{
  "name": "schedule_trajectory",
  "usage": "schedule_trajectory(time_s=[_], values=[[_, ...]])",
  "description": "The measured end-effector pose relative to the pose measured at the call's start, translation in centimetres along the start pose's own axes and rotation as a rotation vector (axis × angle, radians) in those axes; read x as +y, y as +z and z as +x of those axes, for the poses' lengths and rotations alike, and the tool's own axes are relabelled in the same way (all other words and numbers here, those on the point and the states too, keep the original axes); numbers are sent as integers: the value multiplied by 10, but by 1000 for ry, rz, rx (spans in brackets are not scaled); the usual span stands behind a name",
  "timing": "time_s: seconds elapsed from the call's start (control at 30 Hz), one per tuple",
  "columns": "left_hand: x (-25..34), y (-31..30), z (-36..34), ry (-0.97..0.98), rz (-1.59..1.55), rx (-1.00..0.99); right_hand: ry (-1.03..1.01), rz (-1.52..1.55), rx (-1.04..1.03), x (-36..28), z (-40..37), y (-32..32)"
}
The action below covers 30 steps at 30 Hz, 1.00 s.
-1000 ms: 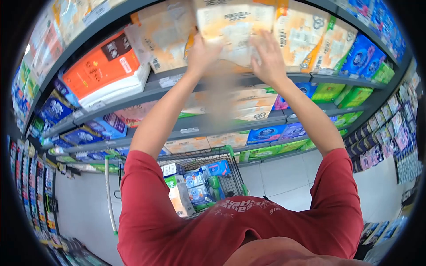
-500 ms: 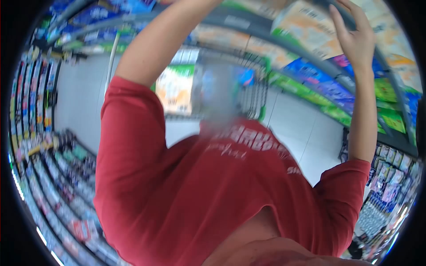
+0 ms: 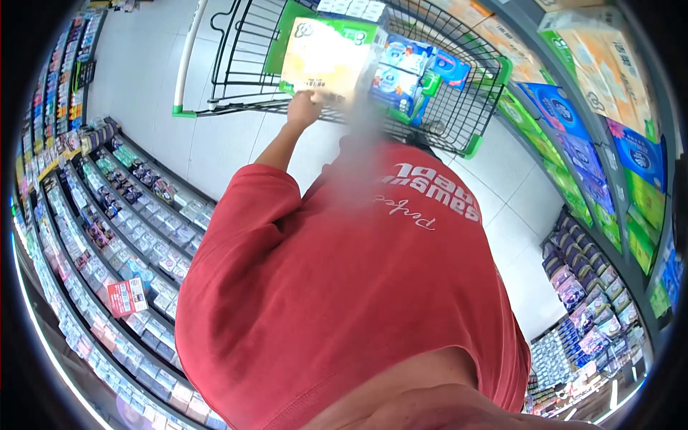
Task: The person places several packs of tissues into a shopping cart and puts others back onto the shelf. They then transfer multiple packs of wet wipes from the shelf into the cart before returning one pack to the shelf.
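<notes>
My left hand (image 3: 304, 109) is closed over the near rim of a wire shopping cart (image 3: 476, 145) with green corners. It lies at the lower edge of a large white-and-orange pack with green trim (image 3: 330, 57), which rests in the cart. Beside that pack are blue-and-white packs (image 3: 400, 66), and a smaller blue pack (image 3: 450, 69) lies farther right. White packs (image 3: 351, 8) sit behind the large one. A blurred patch covers part of the cart's near side. My right hand does not show; the red sleeve and torso fill the lower middle.
Shelves on the right hold orange-and-white packs (image 3: 602, 64), blue packs (image 3: 638, 154) and green packs (image 3: 640, 240). Long shelves of small boxed goods (image 3: 154, 247) curve along the left, with a red-and-white sign (image 3: 127, 297). Pale tiled floor (image 3: 147, 93) lies between shelves and cart.
My left arm has come down, bringing the hand to the cart's rim. My right hand, earlier raised near the right shelf's packs, has left the view. More of the cart shows.
</notes>
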<state>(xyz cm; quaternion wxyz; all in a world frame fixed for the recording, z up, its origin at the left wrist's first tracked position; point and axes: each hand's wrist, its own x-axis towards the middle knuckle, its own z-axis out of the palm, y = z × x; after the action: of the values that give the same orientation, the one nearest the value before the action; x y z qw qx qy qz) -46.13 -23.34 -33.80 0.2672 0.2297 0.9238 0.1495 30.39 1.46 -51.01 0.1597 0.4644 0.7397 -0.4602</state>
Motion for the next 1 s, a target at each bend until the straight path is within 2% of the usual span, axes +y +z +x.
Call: schedule_trajectory(time_s=[0.03,0.07,0.13,0.2,0.23,0.27,0.3,0.33,0.4,0.47,0.5,0.53,0.57,0.63,0.67,0.73,0.77,0.83,0.87,0.93,0.97,1.0], values=[[-6,7,5,39,-148,104,215,32,-30,-29,-29,-1],[9,-4,9,-59,-161,-12,384,123,-18,-47,-50,-3],[25,-5,25,-27,-189,-100,642,418,88,-89,-66,-13],[58,-6,30,-73,-147,-63,734,695,232,-138,-52,-29],[71,-4,32,-122,-106,-24,717,809,302,-190,-45,-41],[76,4,35,-100,-105,-30,677,604,273,-254,-29,-67],[78,19,41,-164,-95,-87,605,799,377,-287,-9,-70],[83,36,48,-222,-85,-142,493,757,394,-334,6,-82],[91,73,53,-284,54,-95,305,681,383,-402,26,-96],[85,100,60,-263,248,13,120,616,389,-438,41,-97],[110,67,34,-203,235,63,-33,526,360,-432,54,-93],[107,71,36,-188,383,54,-39,359,358,-458,52,-93],[95,84,46,-141,615,72,-102,372,349,-453,63,-84],[88,85,45,-84,450,150,-99,318,261,-471,69,-79],[98,69,35,-76,371,111,-103,305,211,-473,76,-74],[92,68,37,-39,268,122,-299,297,158,-437,122,-48],[92,64,36,-22,270,134,-306,304,176,-449,125,-44],[93,53,37,-16,264,99,-423,-119,195,-479,134,-34],[94,48,39,-5,275,111,-429,-106,207,-485,144,-24],[91,37,41,-24,172,35,-705,-211,301,-488,175,5],[88,36,44,-18,203,65,-713,-195,309,-500,188,12],[85,29,46,-17,219,75,-710,-378,50,-525,192,14]])
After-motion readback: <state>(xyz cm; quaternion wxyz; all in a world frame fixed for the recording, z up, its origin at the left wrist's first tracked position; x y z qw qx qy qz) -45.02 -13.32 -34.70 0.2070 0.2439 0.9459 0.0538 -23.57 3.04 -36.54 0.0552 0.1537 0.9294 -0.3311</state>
